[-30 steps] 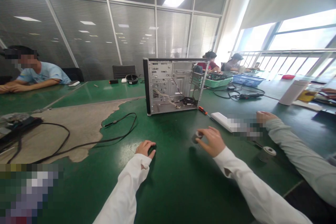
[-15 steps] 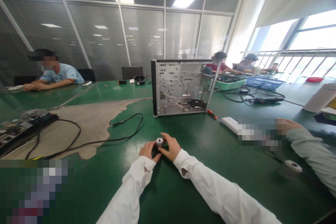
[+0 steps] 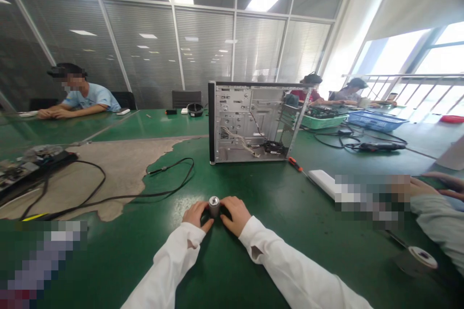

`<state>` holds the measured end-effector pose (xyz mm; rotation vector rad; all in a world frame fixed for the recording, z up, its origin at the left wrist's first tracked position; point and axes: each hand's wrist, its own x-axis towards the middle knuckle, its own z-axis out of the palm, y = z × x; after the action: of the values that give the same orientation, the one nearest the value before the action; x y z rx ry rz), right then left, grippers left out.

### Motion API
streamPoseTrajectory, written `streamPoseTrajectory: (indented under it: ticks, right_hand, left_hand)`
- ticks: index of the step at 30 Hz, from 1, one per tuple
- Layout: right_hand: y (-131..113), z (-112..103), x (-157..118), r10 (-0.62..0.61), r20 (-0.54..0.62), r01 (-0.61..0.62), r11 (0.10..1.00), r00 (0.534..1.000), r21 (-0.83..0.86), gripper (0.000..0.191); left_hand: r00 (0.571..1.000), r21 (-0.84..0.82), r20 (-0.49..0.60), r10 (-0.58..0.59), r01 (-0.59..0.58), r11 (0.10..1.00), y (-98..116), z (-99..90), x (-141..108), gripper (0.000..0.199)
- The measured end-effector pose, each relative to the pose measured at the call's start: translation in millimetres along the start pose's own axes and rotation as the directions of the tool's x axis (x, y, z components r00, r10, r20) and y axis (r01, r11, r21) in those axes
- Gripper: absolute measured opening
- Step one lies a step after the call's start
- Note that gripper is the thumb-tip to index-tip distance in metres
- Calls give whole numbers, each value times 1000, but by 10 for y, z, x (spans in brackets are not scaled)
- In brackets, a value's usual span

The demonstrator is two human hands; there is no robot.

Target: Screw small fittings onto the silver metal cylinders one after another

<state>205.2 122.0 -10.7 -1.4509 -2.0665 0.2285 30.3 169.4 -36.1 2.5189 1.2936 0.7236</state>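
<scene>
A small silvery metal cylinder (image 3: 214, 207) stands upright on the green table (image 3: 145, 251), with a bright round top. On its left side is my left hand (image 3: 197, 215), fingers curved beside it. My right hand (image 3: 235, 213) curves round the other side, thumb and fingers spread. Narrow gaps seem to show between the fingers and the cylinder. Beyond the hands stands an open computer case (image 3: 253, 125) with cables and a black fan inside.
An orange-handled screwdriver (image 3: 295, 164) and a white bar (image 3: 322, 183) lie right of the case. Black cable (image 3: 145, 196) crosses the left side. Another person's hands (image 3: 424, 186) are at right, near a larger cylinder (image 3: 416, 261). Baskets (image 3: 377, 120) stand farther back.
The view has shifted slightly. My fingers have opened away from the cylinder, which now shows more of its side between my hands. A second hand of the neighbouring person has come into view at right.
</scene>
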Motion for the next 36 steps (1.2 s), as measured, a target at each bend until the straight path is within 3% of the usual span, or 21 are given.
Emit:
streamPoseTrajectory:
  ticks: [8, 23, 36]
  right_hand:
    - [-13, -26, 5, -7, 24, 8, 999, 1000, -52, 34]
    - [-145, -37, -43, -37, -27, 37, 999, 999, 16, 61]
    - [-179, -85, -54, -100, -27, 101, 994, 995, 52, 61]
  left_hand:
    - [1000, 2, 18, -3, 3, 1000, 17, -17, 10, 39]
    - [999, 42, 37, -29, 27, 999, 59, -51, 9, 37]
    - [997, 38, 76, -25, 22, 999, 2, -35, 33, 38]
